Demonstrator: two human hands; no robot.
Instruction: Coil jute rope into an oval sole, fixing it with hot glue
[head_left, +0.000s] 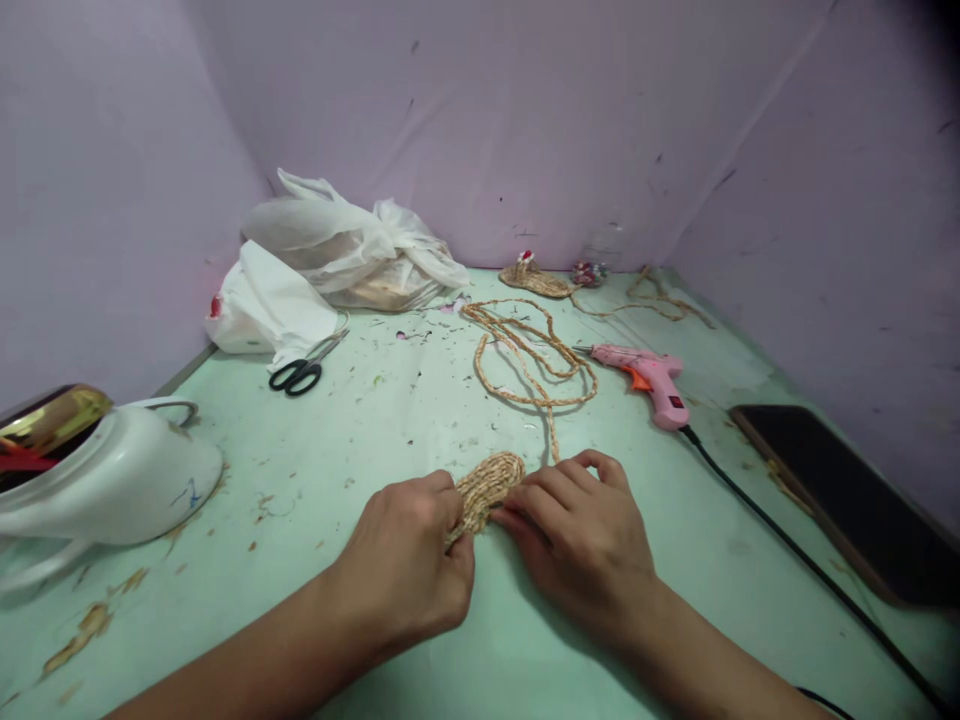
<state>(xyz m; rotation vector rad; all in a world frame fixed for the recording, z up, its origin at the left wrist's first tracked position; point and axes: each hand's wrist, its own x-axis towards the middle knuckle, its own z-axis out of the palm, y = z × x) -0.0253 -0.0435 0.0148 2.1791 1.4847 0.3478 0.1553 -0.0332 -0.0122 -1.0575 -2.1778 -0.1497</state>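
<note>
Two hands at work on a woven sole, which lies between them at the near middle of the green table [300, 470]. The left hand [412, 550] is clamped on the near left end of the sole [491, 480], thumb below, fingers above. The right hand [589, 535] has its fingertips bunched against the right edge; whether they pinch the sole or the cord [534, 402] cannot be told. The cord runs from beside the right hand to loose loops beyond. Right of these loops lies a pink glue gun [649, 378], nozzle toward them; farther right, a phone [844, 490]. Scissors [304, 372] lie at left, shut, beside white paper [281, 300]
</note>
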